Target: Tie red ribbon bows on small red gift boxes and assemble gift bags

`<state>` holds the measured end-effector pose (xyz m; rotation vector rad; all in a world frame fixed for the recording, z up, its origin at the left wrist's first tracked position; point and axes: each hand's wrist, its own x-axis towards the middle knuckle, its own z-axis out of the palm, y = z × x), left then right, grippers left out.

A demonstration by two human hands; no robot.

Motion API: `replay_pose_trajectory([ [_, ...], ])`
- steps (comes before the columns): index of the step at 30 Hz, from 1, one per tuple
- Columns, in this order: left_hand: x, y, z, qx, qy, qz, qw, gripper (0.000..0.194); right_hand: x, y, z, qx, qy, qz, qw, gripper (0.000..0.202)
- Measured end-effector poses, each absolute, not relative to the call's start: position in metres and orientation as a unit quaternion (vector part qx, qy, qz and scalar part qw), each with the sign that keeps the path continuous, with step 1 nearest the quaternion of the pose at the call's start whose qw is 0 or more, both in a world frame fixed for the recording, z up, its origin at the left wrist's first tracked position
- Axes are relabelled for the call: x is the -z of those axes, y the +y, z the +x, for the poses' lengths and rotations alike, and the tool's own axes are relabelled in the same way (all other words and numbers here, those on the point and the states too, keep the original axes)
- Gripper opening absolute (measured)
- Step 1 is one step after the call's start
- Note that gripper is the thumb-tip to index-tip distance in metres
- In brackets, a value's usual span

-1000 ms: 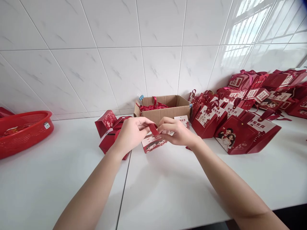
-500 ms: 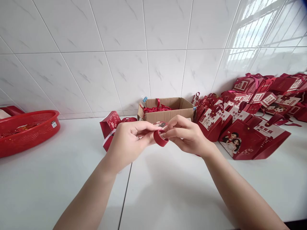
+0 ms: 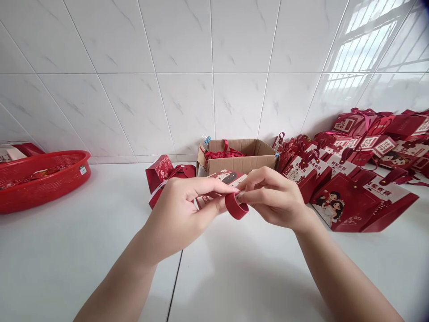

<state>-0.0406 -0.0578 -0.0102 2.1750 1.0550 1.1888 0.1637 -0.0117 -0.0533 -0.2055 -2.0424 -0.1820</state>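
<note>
A red strap (image 3: 236, 209), bent into a loop, is pinched between my two hands above the middle of the table. My left hand (image 3: 187, 208) grips its left side with thumb and fingers closed. From the other side, my right hand (image 3: 273, 197) has its bent fingertips at the loop's open ends; a small fastening there is mostly hidden. Just behind my fingers shows a red gift box (image 3: 231, 176) with a printed cartoon figure, largely covered by my hands. Whether the strap is joined to that box I cannot tell.
At the back stands an open cardboard box (image 3: 234, 165) holding red ribbon (image 3: 226, 153). Red folded boxes (image 3: 164, 172) lie left of it. A red plastic basket (image 3: 47, 183) is at far left. Several red gift bags (image 3: 348, 203) and stacked gift boxes (image 3: 362, 127) fill the right, against the tiled wall.
The view has shifted a little to the left. My hands and the strap loop sit slightly lower and further right in view, and more of the printed gift box shows behind them.
</note>
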Motion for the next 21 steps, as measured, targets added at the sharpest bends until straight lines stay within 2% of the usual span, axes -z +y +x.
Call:
replay_pose_trajectory([
  [9,0.01,-0.069,-0.044,-0.395,0.36,0.827,0.177,0.017,0.051,-0.021,0.164,0.08,-0.854,-0.074,0.509,0.029],
  [16,0.01,-0.066,-0.045,-0.375,0.356,0.828,0.218,0.023,0.05,-0.022,0.164,0.119,-0.848,-0.093,0.507,0.027],
  [21,0.016,-0.052,-0.04,-0.392,0.368,0.807,0.245,0.015,0.048,-0.021,0.162,0.094,-0.837,-0.126,0.523,0.019],
])
